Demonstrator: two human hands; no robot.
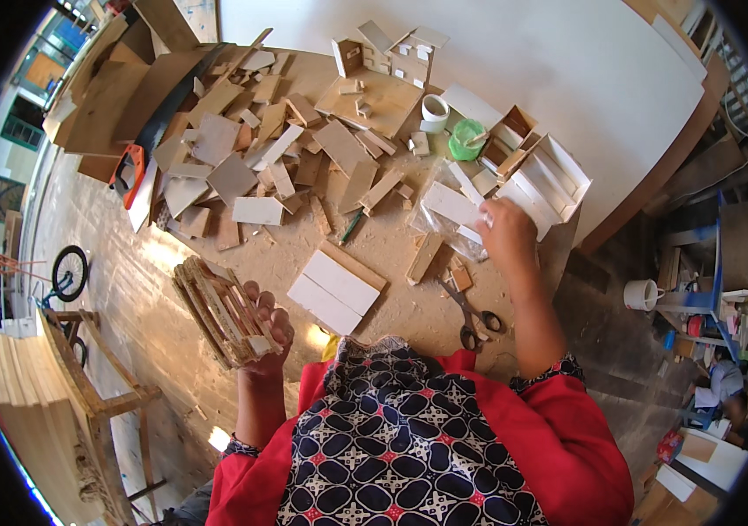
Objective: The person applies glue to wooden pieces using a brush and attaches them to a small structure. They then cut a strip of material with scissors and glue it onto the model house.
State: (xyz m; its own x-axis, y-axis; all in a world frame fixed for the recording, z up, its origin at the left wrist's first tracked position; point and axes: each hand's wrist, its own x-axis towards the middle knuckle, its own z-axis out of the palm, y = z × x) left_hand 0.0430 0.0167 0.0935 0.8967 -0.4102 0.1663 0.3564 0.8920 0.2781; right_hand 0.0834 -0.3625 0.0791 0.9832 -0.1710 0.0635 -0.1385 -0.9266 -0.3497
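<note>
Left hand [270,326] grips a slatted wooden piece [223,311] left of the scissors [471,310]; right hand [510,232] — fingers bunched, contents unclear — beyond them.

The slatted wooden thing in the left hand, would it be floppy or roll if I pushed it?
The slatted wooden thing would probably feel stiff, because its wood looks straight. It may be light for its size, since gaps show in it and only the left hand holds it. It probably wouldn't roll, as it looks boxy, not round.
</note>
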